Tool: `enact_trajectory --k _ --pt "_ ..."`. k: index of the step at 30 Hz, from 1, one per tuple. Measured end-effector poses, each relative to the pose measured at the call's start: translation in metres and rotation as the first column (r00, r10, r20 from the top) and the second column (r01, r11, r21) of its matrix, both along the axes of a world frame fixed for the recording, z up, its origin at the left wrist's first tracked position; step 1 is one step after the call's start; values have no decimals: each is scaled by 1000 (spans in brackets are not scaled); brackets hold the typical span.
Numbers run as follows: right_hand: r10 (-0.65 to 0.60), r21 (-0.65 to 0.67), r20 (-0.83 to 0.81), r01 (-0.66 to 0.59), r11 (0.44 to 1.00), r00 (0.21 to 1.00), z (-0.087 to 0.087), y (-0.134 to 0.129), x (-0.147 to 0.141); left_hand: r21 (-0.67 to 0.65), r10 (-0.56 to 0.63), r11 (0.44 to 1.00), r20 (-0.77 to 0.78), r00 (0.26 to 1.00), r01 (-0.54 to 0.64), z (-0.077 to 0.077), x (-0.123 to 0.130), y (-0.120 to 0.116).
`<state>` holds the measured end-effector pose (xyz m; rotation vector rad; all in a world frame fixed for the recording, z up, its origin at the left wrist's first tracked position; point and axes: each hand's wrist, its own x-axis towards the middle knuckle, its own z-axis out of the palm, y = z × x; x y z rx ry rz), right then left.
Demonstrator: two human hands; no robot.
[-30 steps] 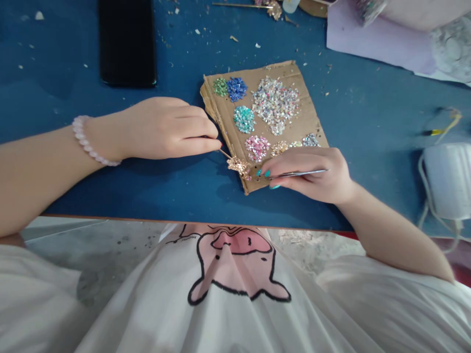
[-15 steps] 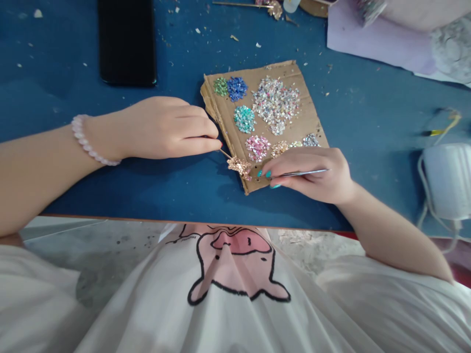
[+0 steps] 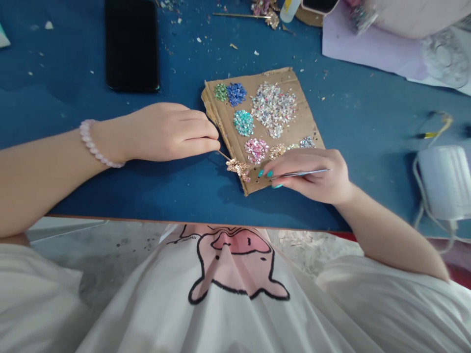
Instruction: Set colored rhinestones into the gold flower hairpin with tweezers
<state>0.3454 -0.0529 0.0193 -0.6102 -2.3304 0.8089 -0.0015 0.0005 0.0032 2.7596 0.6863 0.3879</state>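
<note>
Left hand (image 3: 169,131) has fingers (image 3: 202,145) clamped on the pin (image 3: 238,168), right hand (image 3: 326,163) on tweezers (image 3: 305,173), seemingly for fine detail work; the next move calls for precise aim

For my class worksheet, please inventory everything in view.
Table: one, blue, beneath
Cardboard: one, brown, centre
Flake piles: about eight, multicoloured, on cardboard
Ornament: one, gold, in left hand
Thin tool: one, silvery, in right hand
Phone: one, black, upper left
Loose ornament: at least one, gold, top centre
Bottle: one, whitish, top
Rimmed device: one, black, top
Sheet: one, lilac, upper right
Bundle: one, pinkish, upper right
Boxy device: one, white, right
Scraps: many, pale, on table
Garment: one, white, bottom
Bracelet: one, pinkish, left wrist
Left hand: one, beside cardboard
Right hand: one, over cardboard
</note>
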Motion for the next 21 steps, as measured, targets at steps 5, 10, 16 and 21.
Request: enact_trajectory --k 5,10,16,21 --pt "-119 17 -99 121 992 988 5 1 3 31 62 998 21 998 -63 -7 -1 -1" --pt "-215 -6 -230 219 976 949 2 4 5 85 74 993 34 997 -76 -6 -5 -4" --pt "-358 -25 -444 388 921 821 -8 14 4 222 67 970 124 990 -93 -6 -4 -7" --pt "-359 -141 -483 334 932 799 -6 16 0 28 197 977 239 951 -210 -3 6 -18"
